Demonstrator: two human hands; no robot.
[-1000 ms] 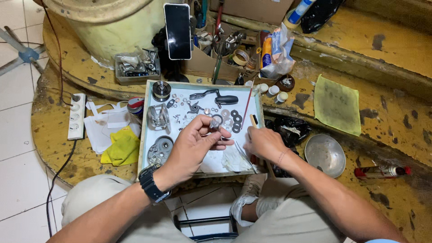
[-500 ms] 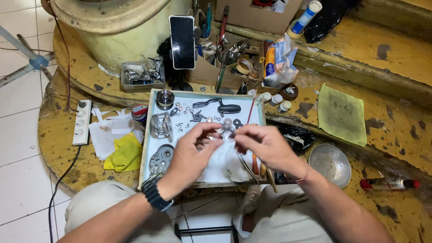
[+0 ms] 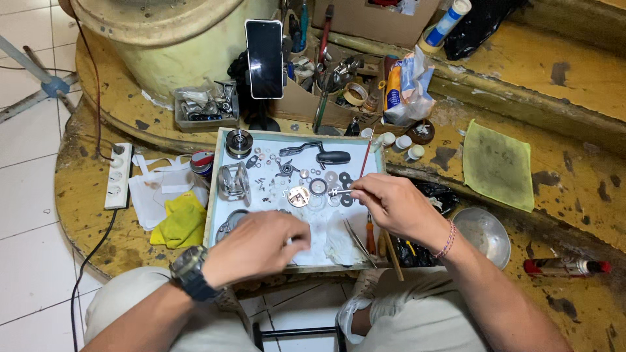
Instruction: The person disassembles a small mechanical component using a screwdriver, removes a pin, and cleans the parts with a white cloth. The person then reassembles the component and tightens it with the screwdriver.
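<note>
Tray (image 3: pixel 218 195): shallow, rectangular, pale-rimmed, lined white, on a worn yellow surface (image 3: pixel 561 117) with dark chipped patches. In it, small metal parts: flat washers and rings, a round brass-toned disc (image 3: pixel 298 196), a dark crank handle (image 3: pixel 319 152) near the far rim, a ribbed spool (image 3: pixel 238 142) in the far left corner, a shiny reel frame (image 3: pixel 233 180) by the left rim.

Right hand (image 3: pixel 394 207): your grip pinches a small silvery shaft (image 3: pixel 338 191), fingertips pressed together on its end; the shaft points left, low over the rings mid-tray, just right of the disc.

Left hand (image 3: pixel 257 246): blurred, over the tray's near left part above crumpled white tissue (image 3: pixel 336 244); you cannot tell whether its grip is spread or holds anything. Dark watch (image 3: pixel 189 270) on the wrist.

Around the tray: yellow cloth (image 3: pixel 182 221) and white power strip (image 3: pixel 119 175) left; upright dark phone (image 3: pixel 264 49) and cardboard box (image 3: pixel 306 104) of tools beyond; green cloth (image 3: pixel 499 164) and steel bowl (image 3: pixel 486 236) right; thin tools (image 3: pixel 370 229) along its right rim, partly under your right hand.
</note>
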